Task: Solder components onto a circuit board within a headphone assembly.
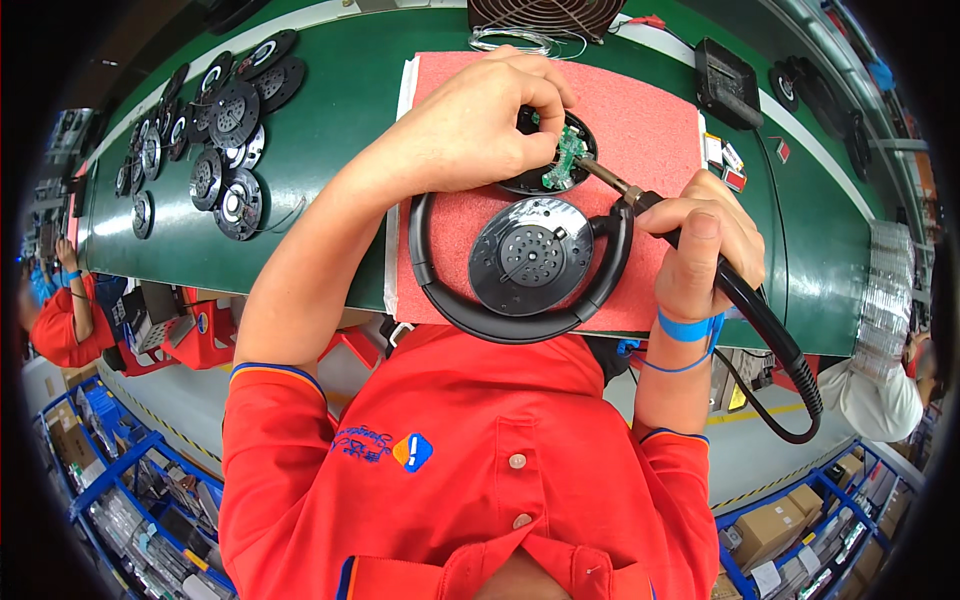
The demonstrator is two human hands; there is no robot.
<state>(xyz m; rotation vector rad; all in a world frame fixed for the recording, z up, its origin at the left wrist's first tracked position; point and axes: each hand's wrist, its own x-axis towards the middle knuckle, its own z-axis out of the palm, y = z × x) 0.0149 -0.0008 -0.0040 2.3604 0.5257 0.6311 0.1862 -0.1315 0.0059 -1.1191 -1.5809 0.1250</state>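
Observation:
My right hand (705, 240) is wrapped round the black handle of a soldering iron (735, 290). The iron's metal tip touches or nearly touches a green circuit board (566, 160) in a round black ear cup (530, 183). Over the cup's left side, my left hand (490, 125) pinches with thumb and forefinger; anything between those fingertips is hidden. Just below lies a perforated black disc (530, 257), ringed by the curved black headband (520, 328) of a headphone. These parts lie on a pink foam mat (655, 120).
Many round black ear-cup parts (235, 115) lie at the left of the green table (335, 90). A fan with a wire grille (545, 15) stands at the back, beside coiled thin wire (515, 42). A black tray (728, 85) sits back right. The iron's cord loops past the table's front edge.

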